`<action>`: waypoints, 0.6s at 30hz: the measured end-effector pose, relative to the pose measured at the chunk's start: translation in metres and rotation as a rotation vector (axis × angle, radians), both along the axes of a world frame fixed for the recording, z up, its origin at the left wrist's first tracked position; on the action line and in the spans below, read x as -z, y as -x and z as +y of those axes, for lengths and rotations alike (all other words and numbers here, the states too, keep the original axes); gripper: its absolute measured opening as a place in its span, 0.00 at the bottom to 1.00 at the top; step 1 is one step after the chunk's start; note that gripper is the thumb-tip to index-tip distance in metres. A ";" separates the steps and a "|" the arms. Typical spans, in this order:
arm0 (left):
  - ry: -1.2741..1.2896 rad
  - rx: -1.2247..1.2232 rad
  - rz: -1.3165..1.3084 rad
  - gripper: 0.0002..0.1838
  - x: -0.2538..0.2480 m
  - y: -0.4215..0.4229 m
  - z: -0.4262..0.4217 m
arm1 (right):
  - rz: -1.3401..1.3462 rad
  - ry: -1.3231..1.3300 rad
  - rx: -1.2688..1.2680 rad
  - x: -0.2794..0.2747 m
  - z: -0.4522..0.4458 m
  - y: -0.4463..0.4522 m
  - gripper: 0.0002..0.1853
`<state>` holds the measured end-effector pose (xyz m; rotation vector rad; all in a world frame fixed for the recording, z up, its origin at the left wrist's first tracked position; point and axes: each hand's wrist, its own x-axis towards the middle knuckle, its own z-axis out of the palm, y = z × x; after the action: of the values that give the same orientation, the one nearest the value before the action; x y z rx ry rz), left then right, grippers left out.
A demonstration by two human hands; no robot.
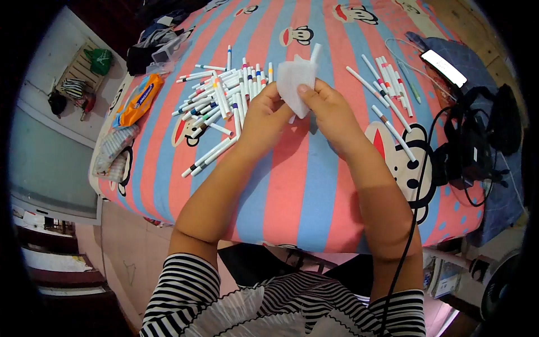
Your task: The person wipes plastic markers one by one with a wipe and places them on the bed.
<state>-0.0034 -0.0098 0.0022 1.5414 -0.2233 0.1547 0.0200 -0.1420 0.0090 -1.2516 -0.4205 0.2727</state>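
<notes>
Both hands are raised over the striped bedspread, holding a white wipe or tissue (295, 84) between them. My left hand (265, 119) has its fingers closed on the wipe's left side. With the thumb pressed on its front, my right hand (331, 112) grips the right side. A white marker (316, 54) sticks up from the top of the wipe; its lower part is hidden behind the wipe and fingers. Left of my hands lies a loose pile of white markers (219, 98) with coloured bands. Several more markers (393, 84) lie apart on the right.
An orange-and-blue packet (139, 102) lies at the bed's left edge, near clear plastic boxes (167, 53). At right are a lit phone (443, 67), a black device (460, 163) and cables. One black cable crosses in front of my right arm.
</notes>
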 end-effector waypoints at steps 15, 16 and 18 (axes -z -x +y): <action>-0.218 -0.137 -0.019 0.11 0.002 -0.002 0.006 | 0.022 -0.123 0.396 0.000 -0.021 -0.023 0.16; -0.253 -0.146 -0.045 0.11 0.004 -0.003 0.008 | 0.018 -0.118 0.403 0.000 -0.022 -0.024 0.16; -0.302 -0.164 -0.081 0.11 0.006 -0.005 0.010 | 0.012 -0.108 0.416 0.000 -0.027 -0.028 0.15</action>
<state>0.0012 -0.0003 -0.0042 1.8563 -0.1901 0.3255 0.0477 -0.1689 0.0088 -1.1996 -0.1549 -0.0958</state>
